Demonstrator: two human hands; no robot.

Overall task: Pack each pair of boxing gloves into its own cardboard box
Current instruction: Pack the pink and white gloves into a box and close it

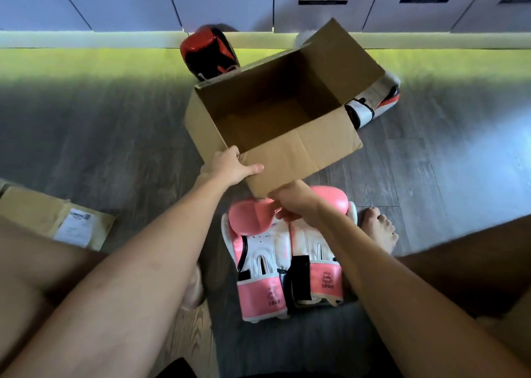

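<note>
Tilting toward the person over the grey plank floor [115,136], an open cardboard box [301,150] is showing its bare inside. A pink-and-white pair of gloves [267,257] is lying on the floor just below it. A red-and-black glove [207,53] and a white glove [370,104] are sitting behind the box. The left hand [230,165] is gripping the box's near rim, and the right hand [293,199] is gripping its lower corner.

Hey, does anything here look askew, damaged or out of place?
Only the open box is askew: the left hand and right hand hold it tilted, and it is empty. The pink gloves lie side by side on the floor. No damage or spill shows.
</note>
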